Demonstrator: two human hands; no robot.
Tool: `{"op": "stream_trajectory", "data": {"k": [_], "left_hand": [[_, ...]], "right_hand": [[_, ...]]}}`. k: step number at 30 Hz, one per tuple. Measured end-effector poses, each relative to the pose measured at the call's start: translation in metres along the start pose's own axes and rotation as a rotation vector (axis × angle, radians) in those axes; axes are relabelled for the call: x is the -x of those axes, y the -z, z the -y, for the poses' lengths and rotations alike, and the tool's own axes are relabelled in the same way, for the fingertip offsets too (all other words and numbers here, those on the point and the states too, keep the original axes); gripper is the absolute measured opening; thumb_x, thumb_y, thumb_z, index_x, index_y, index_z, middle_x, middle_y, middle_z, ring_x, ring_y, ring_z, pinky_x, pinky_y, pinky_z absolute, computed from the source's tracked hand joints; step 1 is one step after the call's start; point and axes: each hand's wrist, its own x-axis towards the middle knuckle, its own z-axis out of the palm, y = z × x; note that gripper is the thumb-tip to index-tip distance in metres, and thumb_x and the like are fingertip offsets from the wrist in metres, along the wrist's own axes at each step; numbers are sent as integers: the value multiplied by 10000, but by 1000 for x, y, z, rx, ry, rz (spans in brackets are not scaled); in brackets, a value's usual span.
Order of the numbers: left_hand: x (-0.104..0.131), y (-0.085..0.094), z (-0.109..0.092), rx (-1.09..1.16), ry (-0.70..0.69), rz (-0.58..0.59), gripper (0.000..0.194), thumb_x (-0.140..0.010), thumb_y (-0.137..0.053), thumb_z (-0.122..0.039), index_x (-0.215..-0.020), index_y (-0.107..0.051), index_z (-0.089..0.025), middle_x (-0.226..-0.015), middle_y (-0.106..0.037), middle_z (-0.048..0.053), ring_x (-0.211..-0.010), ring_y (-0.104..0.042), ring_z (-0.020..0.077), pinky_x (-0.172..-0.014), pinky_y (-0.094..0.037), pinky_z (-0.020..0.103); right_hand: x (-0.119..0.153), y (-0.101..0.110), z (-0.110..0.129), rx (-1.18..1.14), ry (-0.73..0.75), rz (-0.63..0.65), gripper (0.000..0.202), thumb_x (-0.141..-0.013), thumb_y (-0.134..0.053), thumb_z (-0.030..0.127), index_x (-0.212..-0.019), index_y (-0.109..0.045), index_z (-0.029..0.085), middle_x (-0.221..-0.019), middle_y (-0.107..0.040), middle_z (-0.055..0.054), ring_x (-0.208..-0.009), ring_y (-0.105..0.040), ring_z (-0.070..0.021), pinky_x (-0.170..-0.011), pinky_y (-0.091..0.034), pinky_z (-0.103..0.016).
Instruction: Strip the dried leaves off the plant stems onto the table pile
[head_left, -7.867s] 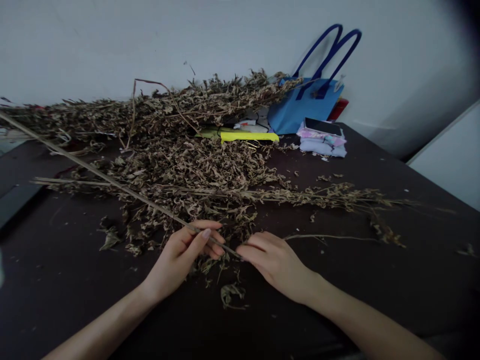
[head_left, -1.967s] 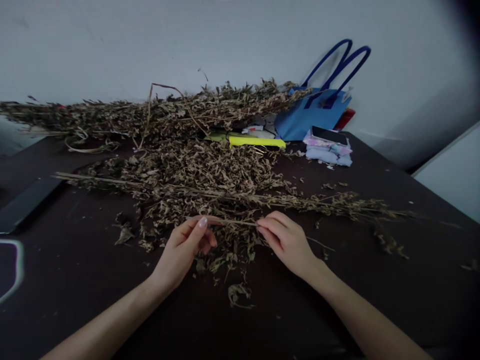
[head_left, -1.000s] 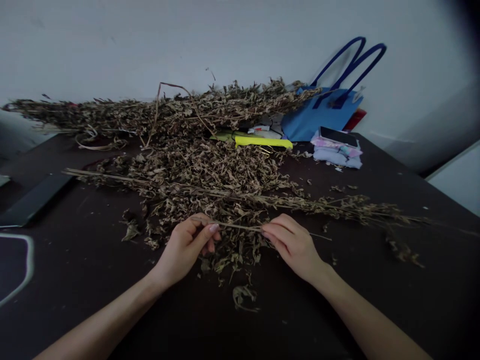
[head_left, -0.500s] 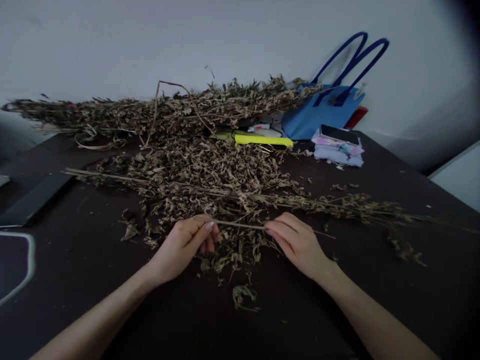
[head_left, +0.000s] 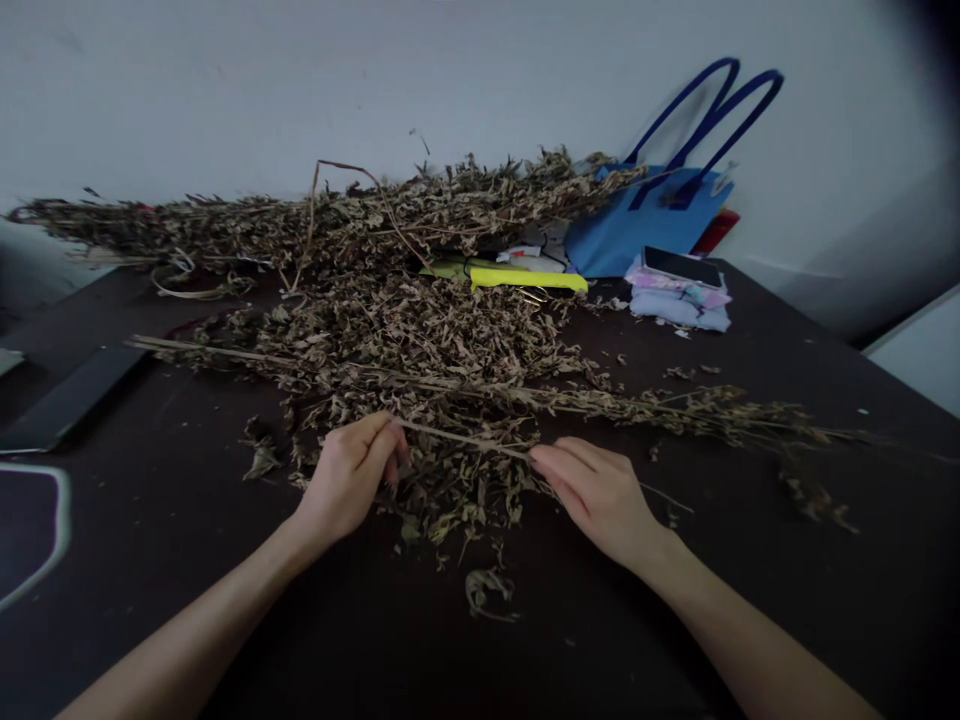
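The desk (head_left: 600,630) extends beneath the fingers (head_left: 562,464). A dried plant bundle (head_left: 300,225) lies well beyond them; a leaf pile (head_left: 450,330) lies just beyond. The left hand (head_left: 346,475) and right hand (head_left: 606,495) each pinch one thin stem (head_left: 459,437), which spans the gap between their fingers.

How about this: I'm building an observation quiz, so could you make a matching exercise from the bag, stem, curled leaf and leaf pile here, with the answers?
Things:
1. bag
2. stem
3. curled leaf
4. leaf pile

Places, colours or states:
A. on the table, nearer the camera than either hand
B. brown, spread across the middle
C. blue, at the back right
D. held up between the left hand and the right hand

Pairs: 1-C, 2-D, 3-A, 4-B
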Motion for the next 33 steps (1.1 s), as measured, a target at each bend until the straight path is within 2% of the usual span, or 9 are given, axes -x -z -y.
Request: {"op": "stream_trajectory", "data": {"k": [3,7,9,11,12,16,19,24,33], "left_hand": [[0,1,0,-18,-4,-11,281,-872,-470,-325,-691,-623,-172,-518,-563,-16,-438,-489,103,-482,-369,210],[2,-2,-2,47,30,41,256,-842,-536,-355,-995,-648,-183,-583,-576,-19,-432,-462,95,-450,-370,205],[3,-4,-4,154,52,59,244,-813,-581,-346,-987,-651,-189,-788,-655,26,-438,-458,76,-441,-384,208],[5,-6,-7,295,73,66,198,-789,-616,-325,-918,-667,-183,-1039,-651,75,-465,-480,63,-447,-404,211],[7,-7,-8,365,83,72,200,-788,-620,-315,-931,-668,-184,-1079,-643,85,-480,-494,66,-449,-412,210],[14,-15,-10,598,104,212,296,-862,-533,-300,-1119,-622,-184,-821,-685,75,-544,-541,106,-495,-454,215],[17,-21,-8,705,100,296,285,-896,-477,-306,-1094,-633,-174,-856,-685,91,-599,-586,127,-546,-494,243],[17,-26,-7,627,83,284,261,-906,-466,-293,-949,-673,-139,-819,-680,85,-676,-638,149,-614,-521,249],[12,-23,-4,426,2,267,301,-914,-437,-300,-840,-668,-121,-832,-645,82,-689,-653,156,-652,-547,277]], "right_hand": [[1,0,-1,2,-35,-15,144,-889,-461,130,-915,-601,151,-778,-629,-57,-693,-592,-131,-621,-468,-244],[3,-3,-1,-10,-63,-26,159,-889,-461,134,-961,-599,166,-810,-651,-57,-726,-616,-137,-618,-481,-247],[4,-3,1,-20,-67,-30,174,-887,-459,134,-983,-601,170,-819,-658,-56,-733,-625,-142,-612,-487,-251],[4,-2,4,-36,-69,-38,180,-884,-461,133,-992,-600,174,-818,-661,-51,-731,-628,-143,-615,-493,-255],[4,-2,7,-46,-68,-38,182,-884,-462,133,-997,-598,177,-817,-662,-49,-727,-628,-141,-619,-495,-257],[2,2,19,-74,-49,-11,174,-890,-461,135,-1005,-585,178,-820,-662,-50,-705,-617,-129,-623,-488,-248],[1,3,25,-70,-15,14,156,-891,-462,133,-979,-590,159,-806,-659,-60,-695,-611,-129,-610,-473,-240],[1,1,24,-56,-6,26,141,-892,-469,138,-947,-598,153,-783,-654,-61,-680,-604,-132,-604,-471,-249],[3,-3,24,-83,-20,44,140,-888,-479,134,-928,-612,153,-780,-647,-55,-683,-591,-123,-624,-466,-248]]}}
